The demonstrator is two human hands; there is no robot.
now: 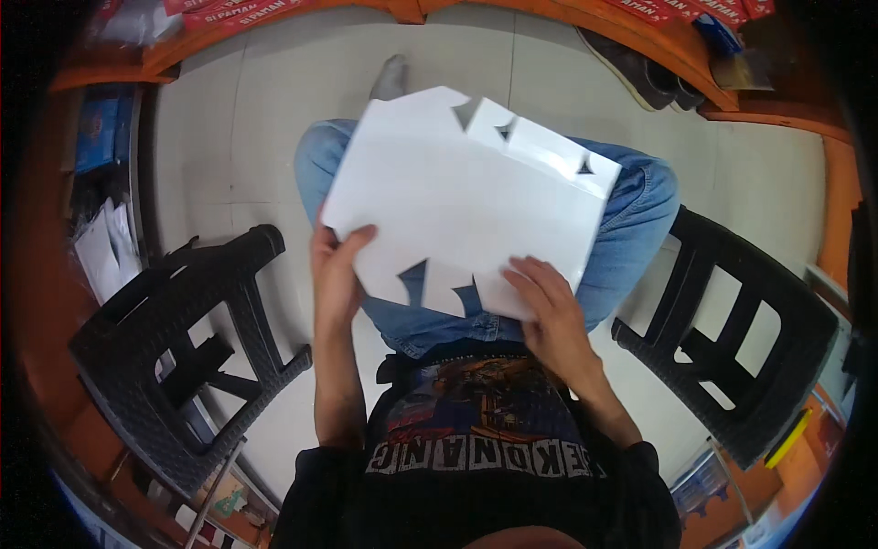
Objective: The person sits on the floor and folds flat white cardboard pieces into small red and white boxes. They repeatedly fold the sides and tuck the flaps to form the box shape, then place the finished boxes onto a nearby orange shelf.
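A white die-cut cardboard sheet (466,201) lies tilted over my lap, with curved notches cut in its near and far edges. Along its far right side runs a creased, shiny flap (549,156) with small pointed cut-outs. My left hand (340,261) grips the sheet's left edge, thumb on top and the other fingers partly hidden beneath. At the near right edge, my right hand (551,306) holds the sheet with its fingers close together on the upper face; its thumb is hidden.
Black plastic stools or chairs stand left (192,348) and right (732,329) of me. Orange wooden shelving (347,23) curves round the far side, carrying red printed packs (247,11). Dark shoes (636,73) rest on the tiled floor at the far right. Papers (105,247) sit at the left.
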